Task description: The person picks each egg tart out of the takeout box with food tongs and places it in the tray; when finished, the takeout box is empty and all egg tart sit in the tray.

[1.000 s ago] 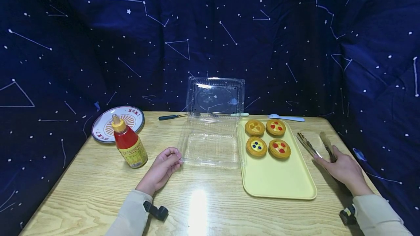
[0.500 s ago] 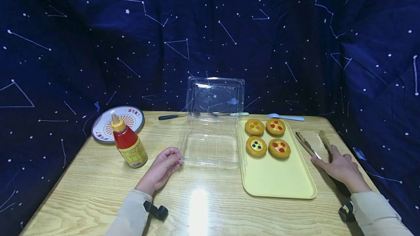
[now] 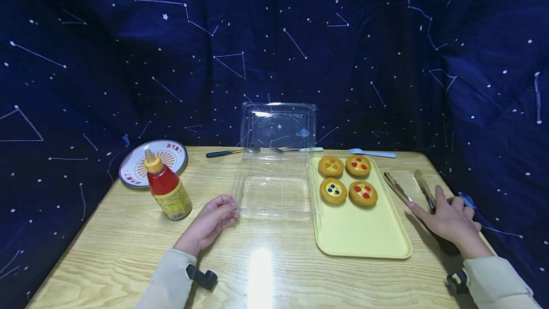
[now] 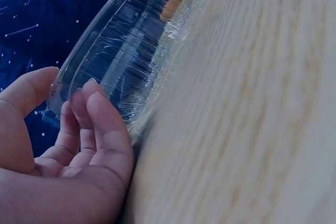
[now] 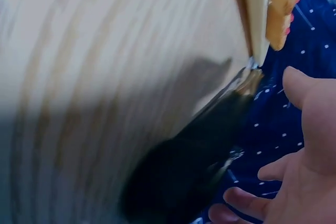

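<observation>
My left hand [image 3: 208, 225] pinches the near left corner of a clear plastic clamshell container [image 3: 274, 214] between thumb and fingers, as the left wrist view shows. The container's lid [image 3: 279, 130] stands raised at the back. On the right, a pair of metal tongs [image 3: 398, 189] with dark handles [image 5: 184, 166] lies on the table with its arms spread. My right hand [image 3: 456, 223] hovers over the handles, thumb and fingers spread; in the right wrist view a gap shows between the hand and the tongs.
A yellow tray [image 3: 364, 237] bearing several small tarts [image 3: 363, 193] lies right of the container. A red sauce bottle [image 3: 169, 190] stands before a patterned plate [image 3: 141, 156] at left. A dark-handled utensil [image 3: 218, 154] and a light blue fork [image 3: 373, 153] lie along the back edge.
My right hand has let go of the tongs, its fingers spreading and lifting off the handles. The left hand keeps its hold on the container. The head view has shifted slightly.
</observation>
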Demonstrator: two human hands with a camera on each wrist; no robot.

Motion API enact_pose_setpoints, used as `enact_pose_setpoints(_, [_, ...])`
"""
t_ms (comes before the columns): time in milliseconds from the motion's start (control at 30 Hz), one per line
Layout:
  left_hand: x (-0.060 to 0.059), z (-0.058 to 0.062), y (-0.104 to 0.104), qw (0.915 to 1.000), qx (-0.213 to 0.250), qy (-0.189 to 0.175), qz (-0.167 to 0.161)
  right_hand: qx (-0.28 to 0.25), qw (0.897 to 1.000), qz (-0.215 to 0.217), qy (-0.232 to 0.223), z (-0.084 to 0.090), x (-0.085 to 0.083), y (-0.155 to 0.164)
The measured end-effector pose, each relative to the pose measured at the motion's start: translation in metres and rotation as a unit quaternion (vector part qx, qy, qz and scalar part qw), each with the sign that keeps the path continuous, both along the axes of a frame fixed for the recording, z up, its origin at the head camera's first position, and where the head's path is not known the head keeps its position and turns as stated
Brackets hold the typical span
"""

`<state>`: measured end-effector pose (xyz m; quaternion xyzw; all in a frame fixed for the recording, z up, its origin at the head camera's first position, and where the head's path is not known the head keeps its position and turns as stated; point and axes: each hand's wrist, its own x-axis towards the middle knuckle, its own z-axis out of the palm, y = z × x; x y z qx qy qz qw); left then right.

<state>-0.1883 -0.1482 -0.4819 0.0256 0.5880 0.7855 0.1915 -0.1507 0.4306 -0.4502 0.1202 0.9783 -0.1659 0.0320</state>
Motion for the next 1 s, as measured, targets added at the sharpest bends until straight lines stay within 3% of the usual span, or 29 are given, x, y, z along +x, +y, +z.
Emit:
enact_pose_setpoints(400, [0.000, 0.012, -0.008, 0.9938, -0.111, -0.006, 0.010, -0.016, 0.995, 0.059, 0.080, 0.015, -0.002, -0.048])
enact_pose_setpoints(667, [0.002, 0.025, -0.009, 0.9781, -0.200, 0.037, 0.046, -0.039, 0.986, 0.101, 0.128, 0.018, -0.002, -0.074])
enact_pose_setpoints(733, [0.003, 0.030, -0.007, 0.9705, -0.230, 0.050, 0.051, -0.041, 0.983, 0.112, 0.142, 0.018, -0.001, -0.080])
enact_pose_setpoints(800, [0.005, 0.036, -0.004, 0.9574, -0.274, 0.071, 0.055, -0.039, 0.980, 0.119, 0.157, 0.019, 0.000, -0.088])
enact_pose_setpoints(1000, [0.008, 0.050, 0.005, 0.8984, -0.410, 0.146, 0.058, -0.048, 0.971, 0.142, 0.188, 0.023, -0.002, -0.111])
